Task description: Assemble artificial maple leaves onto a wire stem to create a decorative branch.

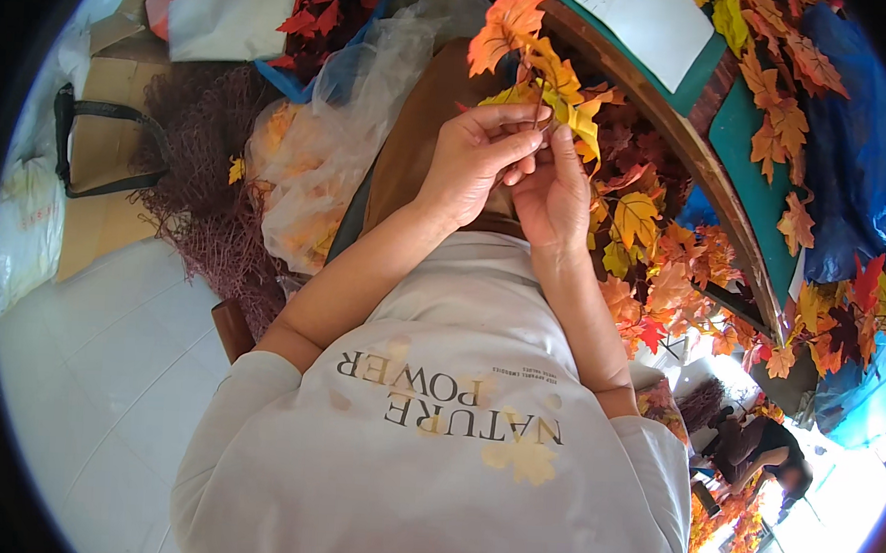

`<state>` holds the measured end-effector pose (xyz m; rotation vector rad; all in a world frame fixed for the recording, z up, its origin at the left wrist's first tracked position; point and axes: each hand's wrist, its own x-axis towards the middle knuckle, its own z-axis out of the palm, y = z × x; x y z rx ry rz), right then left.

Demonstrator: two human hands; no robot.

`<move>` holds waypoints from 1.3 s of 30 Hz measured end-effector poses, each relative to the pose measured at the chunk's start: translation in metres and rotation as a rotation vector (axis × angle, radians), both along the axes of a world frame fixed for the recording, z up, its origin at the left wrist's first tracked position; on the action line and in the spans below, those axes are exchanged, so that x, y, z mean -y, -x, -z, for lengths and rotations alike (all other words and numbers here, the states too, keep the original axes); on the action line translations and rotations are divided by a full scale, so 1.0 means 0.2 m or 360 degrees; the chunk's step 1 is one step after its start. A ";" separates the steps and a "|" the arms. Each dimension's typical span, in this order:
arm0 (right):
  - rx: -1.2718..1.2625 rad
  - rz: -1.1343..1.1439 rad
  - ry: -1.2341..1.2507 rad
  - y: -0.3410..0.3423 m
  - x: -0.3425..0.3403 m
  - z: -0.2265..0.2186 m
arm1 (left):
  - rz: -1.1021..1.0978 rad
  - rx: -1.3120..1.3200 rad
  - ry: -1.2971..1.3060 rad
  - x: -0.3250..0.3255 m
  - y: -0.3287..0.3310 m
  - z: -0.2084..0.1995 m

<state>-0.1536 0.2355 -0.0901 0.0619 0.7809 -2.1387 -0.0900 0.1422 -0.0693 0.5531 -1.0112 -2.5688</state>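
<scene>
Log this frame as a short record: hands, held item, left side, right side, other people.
left hand: thumb and finger pinched on a stem
right hand: fingertips close to the left's; grip unclear
held item: leaf sprig, orange and yellow
left side: clear plastic bag with orange contents, dark twiggy bundle
right side: green table with brown edge, white sheet on it
other people: one person, lower right, near orange leaves

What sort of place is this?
Probably a small workshop for artificial autumn foliage. The left hand holds a leaf spray, brown twigs are heaped at left, and more leaves crowd around the green-topped table at right.
</scene>
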 end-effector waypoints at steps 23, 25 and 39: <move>0.0225 0.0068 -0.0052 -0.01 0.01 -0.02 | -0.0067 0.0057 0.0070 -0.02 0.01 0.01; 0.0215 0.0069 -0.0067 -0.01 0.01 -0.03 | -0.0070 0.0064 0.0080 -0.02 0.01 0.02; -0.0078 0.0056 -0.0072 -0.02 0.00 -0.01 | -0.0057 0.0051 0.0139 -0.01 0.00 0.04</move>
